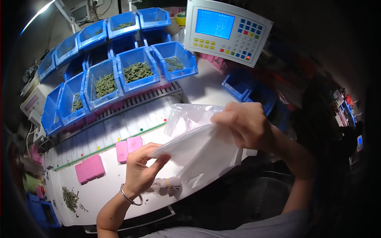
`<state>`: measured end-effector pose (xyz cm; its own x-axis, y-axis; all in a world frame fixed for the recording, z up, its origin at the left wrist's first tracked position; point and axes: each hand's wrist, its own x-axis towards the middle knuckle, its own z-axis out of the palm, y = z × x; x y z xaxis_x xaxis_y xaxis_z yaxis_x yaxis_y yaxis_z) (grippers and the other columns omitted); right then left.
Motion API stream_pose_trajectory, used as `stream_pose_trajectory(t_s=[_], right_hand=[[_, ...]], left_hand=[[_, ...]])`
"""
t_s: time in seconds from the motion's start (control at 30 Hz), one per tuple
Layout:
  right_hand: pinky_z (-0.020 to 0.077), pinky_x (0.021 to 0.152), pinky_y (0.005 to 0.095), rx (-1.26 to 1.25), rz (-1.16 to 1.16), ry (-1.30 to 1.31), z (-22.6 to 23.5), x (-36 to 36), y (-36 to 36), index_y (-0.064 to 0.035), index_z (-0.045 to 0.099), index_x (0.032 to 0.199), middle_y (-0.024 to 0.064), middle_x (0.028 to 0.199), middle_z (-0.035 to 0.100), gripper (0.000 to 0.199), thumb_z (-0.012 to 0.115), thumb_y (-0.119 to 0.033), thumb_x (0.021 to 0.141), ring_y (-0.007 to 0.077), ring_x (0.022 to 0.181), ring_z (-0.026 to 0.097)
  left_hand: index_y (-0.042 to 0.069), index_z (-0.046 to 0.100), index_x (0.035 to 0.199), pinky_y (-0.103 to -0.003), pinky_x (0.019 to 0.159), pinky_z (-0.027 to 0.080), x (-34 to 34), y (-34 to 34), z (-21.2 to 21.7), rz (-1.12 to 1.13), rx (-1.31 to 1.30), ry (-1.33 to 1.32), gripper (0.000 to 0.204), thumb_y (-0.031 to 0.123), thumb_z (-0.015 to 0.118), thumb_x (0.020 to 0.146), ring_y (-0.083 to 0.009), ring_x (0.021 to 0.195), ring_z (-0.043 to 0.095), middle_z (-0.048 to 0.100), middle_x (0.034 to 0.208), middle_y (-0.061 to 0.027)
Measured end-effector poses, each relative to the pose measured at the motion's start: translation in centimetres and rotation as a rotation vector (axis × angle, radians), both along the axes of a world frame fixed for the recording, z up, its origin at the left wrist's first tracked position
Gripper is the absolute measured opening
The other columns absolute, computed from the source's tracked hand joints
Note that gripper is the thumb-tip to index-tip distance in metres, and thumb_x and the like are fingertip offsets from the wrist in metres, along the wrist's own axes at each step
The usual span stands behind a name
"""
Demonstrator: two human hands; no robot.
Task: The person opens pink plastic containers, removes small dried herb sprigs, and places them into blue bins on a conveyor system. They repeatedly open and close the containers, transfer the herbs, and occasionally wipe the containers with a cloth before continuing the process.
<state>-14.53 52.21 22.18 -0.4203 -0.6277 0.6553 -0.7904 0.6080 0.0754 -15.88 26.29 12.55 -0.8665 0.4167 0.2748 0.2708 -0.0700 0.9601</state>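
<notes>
From the head camera, your left hand pinches the lower corner of the clear plastic bag and your right hand grasps its upper edge, so the bag hangs above the front edge of the white table. I think the thin film can slip from your fingers, or catch the small wrapped bundle under it and push it off the edge.

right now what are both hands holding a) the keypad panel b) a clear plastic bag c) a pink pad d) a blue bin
b: the left hand and the right hand each grip an edge of the clear plastic bag, held above the white table.
</notes>
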Motion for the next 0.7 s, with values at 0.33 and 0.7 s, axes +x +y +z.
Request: stream_pose_trajectory(t_s=[0.33,0.7], right_hand=[[0.0495,0.057,0.031,-0.421,0.077,0.132,-6.2,-6.8,-3.6,-0.001,0.049,0.094,0.015,0.081,0.059,0.019,0.051,0.013,0.081,0.0278,0.067,0.061],[0.0465,0.083,0.0335,-0.319,-0.357,-0.551,-17.6,1.5,2.8,0.0017,0.057,0.092,0.0136,0.095,0.061,0.022,0.051,0.012,0.074,0.0296,0.095,0.058]], left_hand=[[0.0,0.065,0.088,-0.029,0.061,0.051,1.2,-2.0,1.4,0.246,-0.226,0.852,0.021,-0.005,0.063,0.067,-0.0234,0.07,0.063,0.064,0.087,-0.012],[0.005,0.062,0.087,-0.032,0.06,0.05,1.9,0.2,-5.1,-0.156,-0.299,0.498,0.014,0.009,0.066,0.075,-0.025,0.071,0.06,0.061,0.087,-0.0093]])
